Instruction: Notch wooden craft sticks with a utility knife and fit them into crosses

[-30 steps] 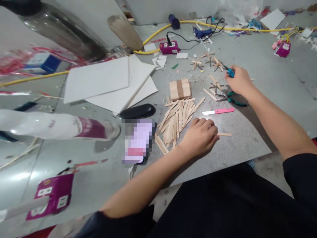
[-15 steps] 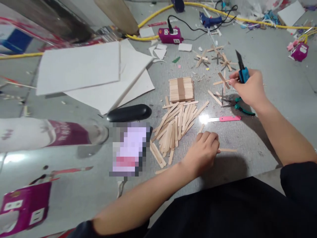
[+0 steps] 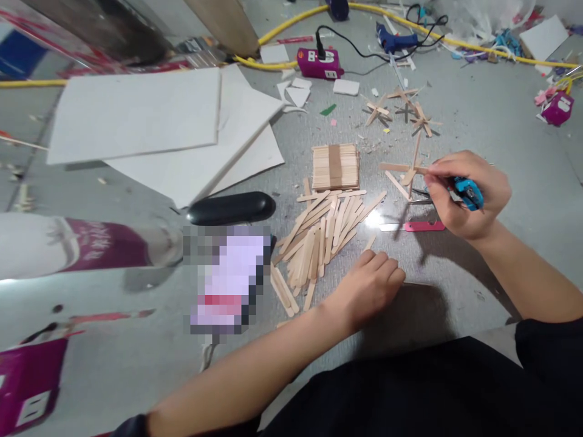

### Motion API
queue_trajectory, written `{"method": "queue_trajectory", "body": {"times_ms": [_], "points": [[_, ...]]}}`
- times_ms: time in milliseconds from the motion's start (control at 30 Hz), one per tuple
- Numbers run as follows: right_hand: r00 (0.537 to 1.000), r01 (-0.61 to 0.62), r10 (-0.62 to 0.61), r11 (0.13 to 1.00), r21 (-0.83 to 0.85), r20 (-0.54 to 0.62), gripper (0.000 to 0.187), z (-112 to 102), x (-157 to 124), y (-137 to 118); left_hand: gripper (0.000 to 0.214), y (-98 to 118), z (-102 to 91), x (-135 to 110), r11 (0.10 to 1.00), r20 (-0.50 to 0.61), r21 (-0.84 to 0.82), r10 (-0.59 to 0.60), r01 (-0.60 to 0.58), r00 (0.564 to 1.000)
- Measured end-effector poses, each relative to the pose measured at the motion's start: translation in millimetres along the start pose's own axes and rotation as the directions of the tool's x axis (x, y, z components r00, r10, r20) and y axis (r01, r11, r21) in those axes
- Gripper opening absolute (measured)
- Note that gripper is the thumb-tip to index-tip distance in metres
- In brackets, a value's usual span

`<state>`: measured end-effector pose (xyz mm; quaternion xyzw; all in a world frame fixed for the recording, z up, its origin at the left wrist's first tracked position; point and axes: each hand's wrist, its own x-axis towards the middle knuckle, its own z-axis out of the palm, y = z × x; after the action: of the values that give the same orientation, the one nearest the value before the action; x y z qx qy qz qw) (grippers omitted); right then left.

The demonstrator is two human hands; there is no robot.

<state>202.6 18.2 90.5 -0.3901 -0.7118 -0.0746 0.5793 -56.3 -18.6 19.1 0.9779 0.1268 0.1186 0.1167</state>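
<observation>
My right hand (image 3: 473, 191) pinches a star-like piece of crossed craft sticks (image 3: 413, 159) by one stick end. A blue utility knife (image 3: 469, 193) is tucked in the same palm; its blade is hidden from view. My left hand (image 3: 376, 282) rests low over the table with fingers curled, and a thin craft stick (image 3: 421, 284) sticks out from its thumb side, seen nearly edge-on. Below the raised piece lie pliers (image 3: 421, 201), mostly hidden by my right hand, and a pink-handled blade (image 3: 423, 226). Loose craft sticks (image 3: 314, 249) are piled left of my left hand.
A banded stack of craft sticks (image 3: 348, 167) lies behind the pile. Other stick stars (image 3: 423, 119) are farther back. White boards (image 3: 136, 115), a black case (image 3: 232, 208), a phone (image 3: 234, 273) and a bottle (image 3: 109, 246) occupy the left. A blue glue gun (image 3: 396, 39) lies behind.
My right hand has come nearer, lifting the crossed sticks off the table and turning the knife so its blade no longer shows. My left hand stays about where it was, its stick now more edge-on.
</observation>
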Motion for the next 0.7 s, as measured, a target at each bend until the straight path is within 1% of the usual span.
{"method": "queue_trajectory", "body": {"times_ms": [133,200,267,300,333,367,400,433,467,500,533,567,600,633,667,700], "points": [[0.997,-0.071,0.071,0.996,0.045,0.003,0.011,4,-5,1,0.031,-4,-0.4,1,0.998,-0.030,-0.032,0.046,-0.047,0.998],[0.993,-0.117,0.117,0.992,0.038,0.011,0.012,5,-8,1,0.030,-5,-3.4,0,0.997,-0.043,-0.077,0.027,-0.030,0.999],[0.990,-0.141,0.141,0.989,0.037,-0.001,0.010,6,-10,0,0.028,-6,-7.4,-1,0.982,-0.088,-0.182,-0.060,0.043,0.994],[0.987,-0.160,0.160,0.986,0.037,-0.003,0.010,6,-11,0,0.027,-7,-9.7,-1,0.959,-0.116,-0.273,-0.119,0.083,0.986],[0.984,-0.180,0.180,0.983,0.035,-0.003,0.009,6,-12,0,0.025,-8,-12.0,-1,0.914,-0.135,-0.385,-0.192,0.127,0.972],[0.979,-0.205,0.205,0.978,0.028,0.000,0.008,6,-13,0,0.024,-8,-14.2,0,0.844,-0.132,-0.507,-0.279,0.177,0.951],[0.973,-0.231,0.231,0.973,0.013,0.009,0.007,6,-14,1,0.022,-9,-16.4,0,0.748,-0.107,-0.624,-0.370,0.228,0.923],[0.964,-0.265,0.266,0.964,-0.011,0.026,0.006,5,-15,1,0.021,-9,-18.3,1,0.633,-0.058,-0.718,-0.468,0.289,0.882],[0.950,-0.308,0.310,0.950,-0.043,0.047,0.004,5,-16,3,0.021,-10,-20.0,3,0.509,0.006,-0.787,-0.558,0.349,0.829],[0.929,-0.358,0.363,0.931,-0.077,0.068,0.003,5,-18,6,0.021,-11,-21.4,4,0.390,0.059,-0.838,-0.629,0.381,0.775],[0.900,-0.416,0.425,0.903,-0.108,0.091,0.002,5,-19,9,0.021,-12,-22.4,5,0.287,0.099,-0.876,-0.679,0.387,0.727],[0.866,-0.473,0.487,0.871,-0.132,0.116,0.001,4,-21,13,0.021,-14,-23.0,6,0.206,0.117,-0.907,-0.714,0.367,0.691],[0.830,-0.521,0.540,0.840,-0.148,0.142,0.001,5,-23,18,0.021,-17,-23.2,6,0.149,0.115,-0.932,-0.742,0.330,0.661],[0.795,-0.560,0.582,0.812,-0.163,0.169,0.001,4,-25,23,0.022,-21,-23.0,7,0.111,0.097,-0.953,-0.770,0.283,0.630],[0.763,-0.588,0.614,0.789,-0.181,0.199,0.003,4,-27,28,0.023,-24,-22.3,7,0.090,0.060,-0.970,-0.811,0.225,0.582],[0.733,-0.605,0.640,0.768,-0.211,0.231,0.004,4,-28,33,0.025,-29,-21.4,8,0.093,0.006,-0.983,-0.847,0.159,0.532]]}}
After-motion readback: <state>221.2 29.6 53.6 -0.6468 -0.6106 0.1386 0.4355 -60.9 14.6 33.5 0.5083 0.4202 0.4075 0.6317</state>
